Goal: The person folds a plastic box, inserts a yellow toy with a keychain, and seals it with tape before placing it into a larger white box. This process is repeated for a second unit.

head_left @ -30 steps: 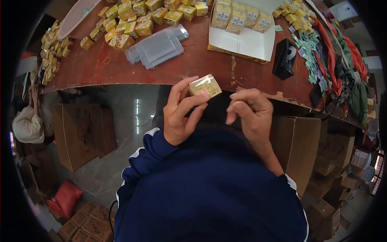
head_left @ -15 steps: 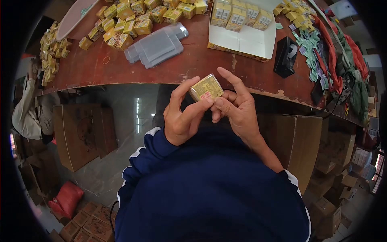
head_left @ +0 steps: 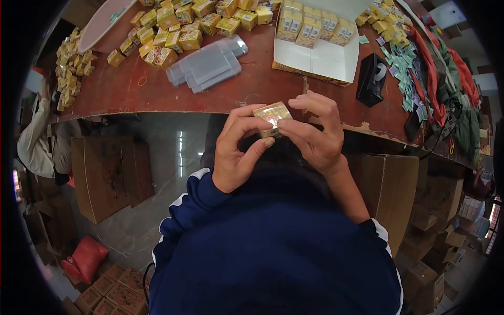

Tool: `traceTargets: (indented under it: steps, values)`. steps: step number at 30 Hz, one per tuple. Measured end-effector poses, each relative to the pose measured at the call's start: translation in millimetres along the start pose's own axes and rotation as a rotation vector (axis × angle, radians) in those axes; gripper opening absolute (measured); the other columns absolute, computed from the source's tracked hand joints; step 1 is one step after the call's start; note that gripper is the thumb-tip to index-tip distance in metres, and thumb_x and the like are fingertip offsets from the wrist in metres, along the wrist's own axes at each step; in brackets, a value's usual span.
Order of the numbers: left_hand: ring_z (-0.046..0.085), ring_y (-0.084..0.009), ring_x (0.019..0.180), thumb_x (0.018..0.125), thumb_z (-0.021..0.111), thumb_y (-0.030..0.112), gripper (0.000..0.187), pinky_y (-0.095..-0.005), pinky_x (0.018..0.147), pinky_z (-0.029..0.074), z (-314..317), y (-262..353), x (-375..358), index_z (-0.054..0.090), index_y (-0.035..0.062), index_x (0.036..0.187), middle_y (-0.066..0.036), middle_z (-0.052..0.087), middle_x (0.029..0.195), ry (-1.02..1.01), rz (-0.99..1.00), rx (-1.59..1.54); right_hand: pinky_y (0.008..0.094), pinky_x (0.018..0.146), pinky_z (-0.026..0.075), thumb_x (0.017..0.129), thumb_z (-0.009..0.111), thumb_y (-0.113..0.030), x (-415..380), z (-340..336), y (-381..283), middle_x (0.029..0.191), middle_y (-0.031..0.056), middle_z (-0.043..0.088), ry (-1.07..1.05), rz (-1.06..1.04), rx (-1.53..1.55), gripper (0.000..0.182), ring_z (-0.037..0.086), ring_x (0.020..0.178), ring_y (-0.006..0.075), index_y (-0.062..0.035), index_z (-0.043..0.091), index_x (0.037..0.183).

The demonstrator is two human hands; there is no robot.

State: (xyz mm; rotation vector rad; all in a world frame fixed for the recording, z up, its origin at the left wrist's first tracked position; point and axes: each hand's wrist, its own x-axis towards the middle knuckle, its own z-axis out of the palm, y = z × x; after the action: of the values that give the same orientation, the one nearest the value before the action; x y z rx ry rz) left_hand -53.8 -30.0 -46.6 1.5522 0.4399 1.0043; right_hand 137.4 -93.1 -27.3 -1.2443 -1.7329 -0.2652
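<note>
A small yellow box (head_left: 274,111) with a shiny, clear-looking surface is held in the air just off the table's front edge. My left hand (head_left: 237,149) grips it from the left, fingers along its side and face and the thumb at its lower edge. My right hand (head_left: 320,134) is closed at the box's right side, with the thumb tip touching its face and the index finger bent near its upper right corner. Part of the box is hidden behind the fingers.
On the red-brown table (head_left: 210,102) lie a heap of yellow boxes (head_left: 190,40), clear plastic trays (head_left: 207,65), an open white carton (head_left: 328,63) with several small boxes, a black tape dispenser (head_left: 371,79) and green packets (head_left: 404,79). Cardboard boxes (head_left: 102,176) stand below.
The small box has turned and tipped in my hands, so its printed face with the red mark shows less. My left fingers have shifted onto its face, and my right index finger has bent inward.
</note>
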Motion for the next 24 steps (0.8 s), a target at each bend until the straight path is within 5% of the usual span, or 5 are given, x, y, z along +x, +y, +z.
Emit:
traceTargets:
  steps: [12, 15, 17, 21, 24]
  values:
    - [0.063, -0.0249, 0.106, 0.074, 0.082, 0.001, 0.057, -0.0324, 0.091, 0.053, -14, 10, 17, 0.050, -0.0004, 0.122, -0.015, 0.054, 0.123, -0.092, -0.006, 0.250, 0.0394, 0.092, 0.051, 0.073, 0.082, -0.019, 20, -10, 6, 0.120, 0.0075, 0.064, -0.574, 0.239, 0.174, 0.052, 0.059, 0.112, 0.0284, -0.0075, 0.064, 0.120]
    - [0.058, -0.0240, 0.114, 0.078, 0.083, 0.010, 0.057, -0.0365, 0.100, 0.048, -36, 26, 31, 0.049, -0.0005, 0.123, -0.014, 0.053, 0.124, 0.062, 0.135, 0.349, 0.0346, 0.095, 0.050, 0.077, 0.081, -0.012, 9, -7, 13, 0.120, 0.0076, 0.063, -0.515, 0.667, 0.488, 0.057, 0.061, 0.110, 0.0204, -0.0025, 0.057, 0.128]
    - [0.054, -0.0246, 0.120, 0.082, 0.081, 0.018, 0.056, -0.0383, 0.105, 0.043, -45, 25, 30, 0.049, -0.0003, 0.124, -0.014, 0.053, 0.127, 0.256, 0.163, 0.183, 0.0323, 0.095, 0.050, 0.082, 0.076, -0.013, -10, 2, 21, 0.121, 0.0105, 0.061, -0.126, 0.972, 1.075, 0.055, 0.061, 0.110, 0.0166, 0.0006, 0.050, 0.129]
    - [0.050, -0.0251, 0.129, 0.084, 0.079, 0.019, 0.065, -0.0367, 0.108, 0.040, -38, 10, 16, 0.043, -0.0012, 0.135, -0.018, 0.052, 0.136, 0.168, -0.055, -0.029, 0.0314, 0.094, 0.051, 0.091, 0.069, -0.017, -17, 29, -9, 0.115, 0.0093, 0.061, 0.141, 1.160, 1.459, 0.042, 0.062, 0.106, 0.0163, -0.0012, 0.049, 0.124]
    - [0.051, -0.0251, 0.130, 0.085, 0.076, 0.009, 0.066, -0.0352, 0.109, 0.040, -10, 2, 8, 0.041, -0.0011, 0.140, -0.019, 0.054, 0.137, 0.130, -0.223, -0.188, 0.0328, 0.094, 0.051, 0.092, 0.071, -0.022, -32, 55, -19, 0.118, 0.0109, 0.062, 0.041, 1.184, 1.499, 0.046, 0.062, 0.107, 0.0180, -0.0022, 0.048, 0.127]
